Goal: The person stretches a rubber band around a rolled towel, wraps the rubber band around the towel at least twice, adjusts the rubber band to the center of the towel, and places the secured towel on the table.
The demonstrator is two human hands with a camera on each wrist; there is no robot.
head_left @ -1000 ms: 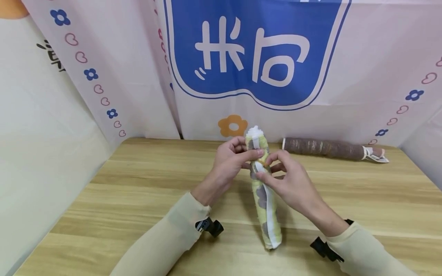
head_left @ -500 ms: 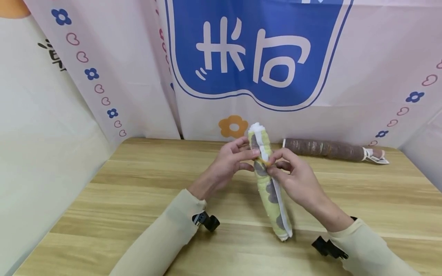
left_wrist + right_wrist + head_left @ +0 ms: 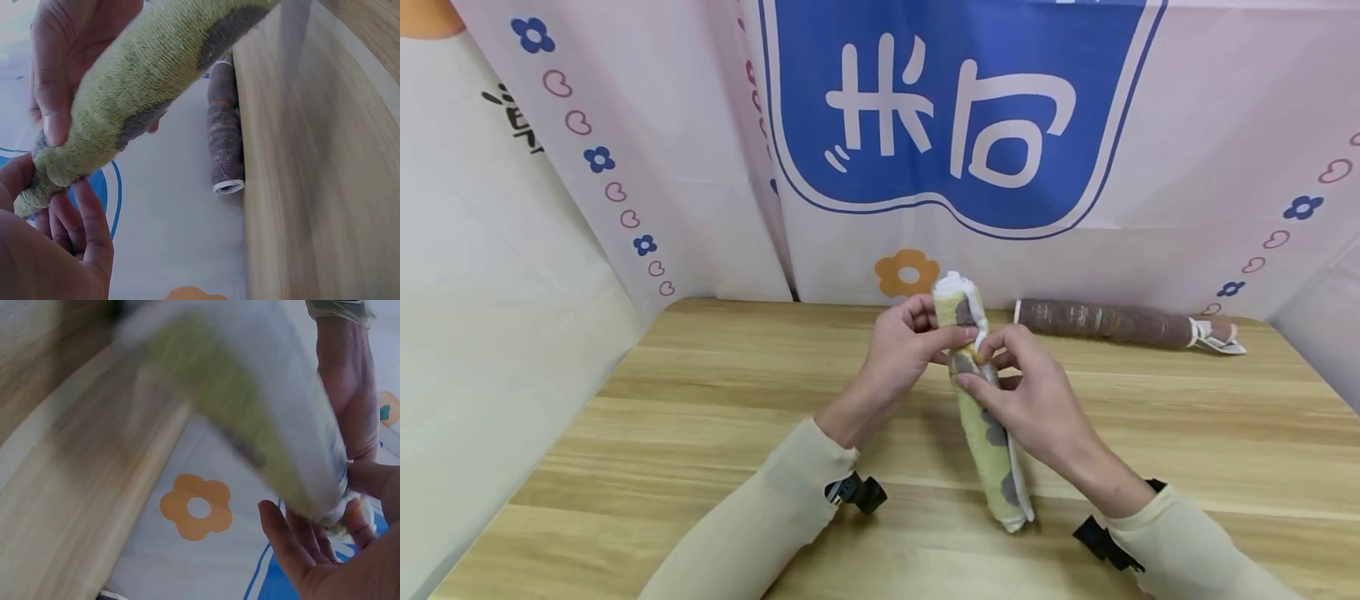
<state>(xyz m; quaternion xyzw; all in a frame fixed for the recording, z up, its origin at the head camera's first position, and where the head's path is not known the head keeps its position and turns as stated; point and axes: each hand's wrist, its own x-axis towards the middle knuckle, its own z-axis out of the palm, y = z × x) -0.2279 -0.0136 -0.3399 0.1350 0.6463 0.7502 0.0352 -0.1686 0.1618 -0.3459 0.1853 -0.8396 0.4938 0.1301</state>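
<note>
A rolled towel [image 3: 988,454], yellow-green with grey spots and a white edge, is held slantwise above the table in the head view. My left hand [image 3: 895,346] grips its upper part, thumb on the near side. Just below, my right hand [image 3: 1037,400] pinches the roll, thumb and index finger beside a thin orange band [image 3: 972,352] that looks like a rubber band. How far the band goes round the roll is hidden by the fingers. The towel [image 3: 140,81] crosses the left wrist view, and appears blurred in the right wrist view.
A second roll, brown and fuzzy with white ends [image 3: 1101,323], lies along the table's back edge at the right. The wooden table [image 3: 700,400] meets a printed cloth backdrop [image 3: 842,250] behind. Small black cameras [image 3: 857,493] sit at both wrists.
The towel has turned about its length, so its white edge now faces right. Its lower end has swung to the right. Both hands stay near the band with small shifts.
</note>
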